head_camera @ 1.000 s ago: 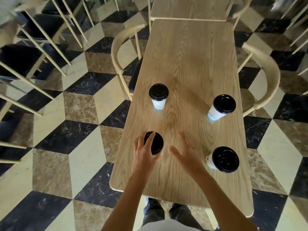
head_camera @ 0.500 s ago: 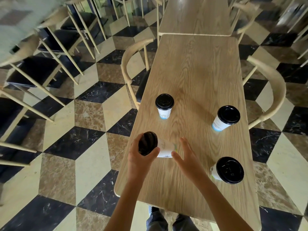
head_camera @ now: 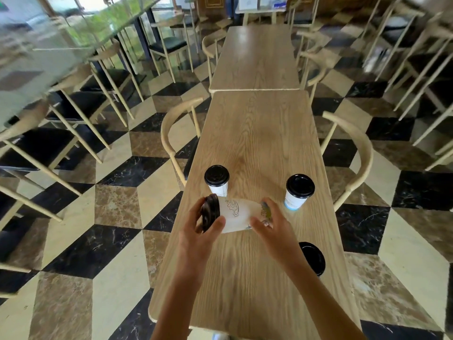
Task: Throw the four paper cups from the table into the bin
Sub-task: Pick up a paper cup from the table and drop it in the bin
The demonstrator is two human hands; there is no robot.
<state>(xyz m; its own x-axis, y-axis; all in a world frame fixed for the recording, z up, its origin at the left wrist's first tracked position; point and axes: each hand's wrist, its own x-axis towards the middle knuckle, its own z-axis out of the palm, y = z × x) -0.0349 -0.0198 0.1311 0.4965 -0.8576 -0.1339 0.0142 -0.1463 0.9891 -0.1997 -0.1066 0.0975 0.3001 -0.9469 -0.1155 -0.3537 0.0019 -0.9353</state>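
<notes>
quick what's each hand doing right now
Left hand: closed on the black-lidded end of the white paper cup, held sideways.
Right hand: gripping the same cup's base end.

We see bare counter (head_camera: 257, 143) ahead, two upright cups (head_camera: 217, 180) (head_camera: 297, 191) blocking beyond our hands, chairs (head_camera: 176, 143) flanking both sides.

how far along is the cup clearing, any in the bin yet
Done: nothing visibly binned; no bin in view. In hand: one lidded cup held sideways between the left hand and right hand. Left: three cups on the table, far left, far right, near right.
</notes>
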